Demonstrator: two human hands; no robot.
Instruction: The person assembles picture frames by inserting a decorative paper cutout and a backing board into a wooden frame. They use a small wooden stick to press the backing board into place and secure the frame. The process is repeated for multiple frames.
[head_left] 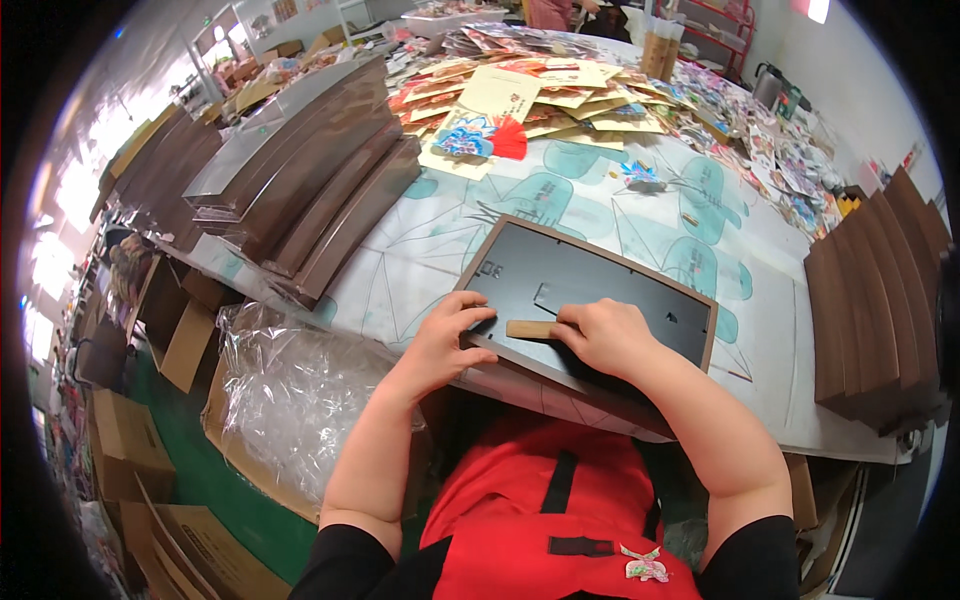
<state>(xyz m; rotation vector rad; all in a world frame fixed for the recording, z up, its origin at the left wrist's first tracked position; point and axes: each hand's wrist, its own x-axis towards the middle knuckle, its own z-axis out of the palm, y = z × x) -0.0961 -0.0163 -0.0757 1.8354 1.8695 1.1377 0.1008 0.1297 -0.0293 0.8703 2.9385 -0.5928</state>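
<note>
A dark brown picture frame [708, 352] lies back side up at the table's near edge, its black backing board [600, 270] showing with a stand leg outlined in it. My left hand [447, 335] grips the frame's near left corner, fingers curled over the board and thumb against the near edge. In my right hand [605, 335] is a short, flat tan wooden strip [530, 329], pinched at its right end. The strip points left, low over the board near the frame's near edge. Whether its tip touches the rim, I cannot tell.
Plastic-wrapped brown frames are stacked at the left [300, 170]; more brown frames [870, 300] stand at the right. Cream cards [500, 92] and a blue tasselled ornament [465, 138] lie beyond. Below left, a carton holds clear plastic wrap [290, 390]. A patterned sheet [390, 260] covers the table.
</note>
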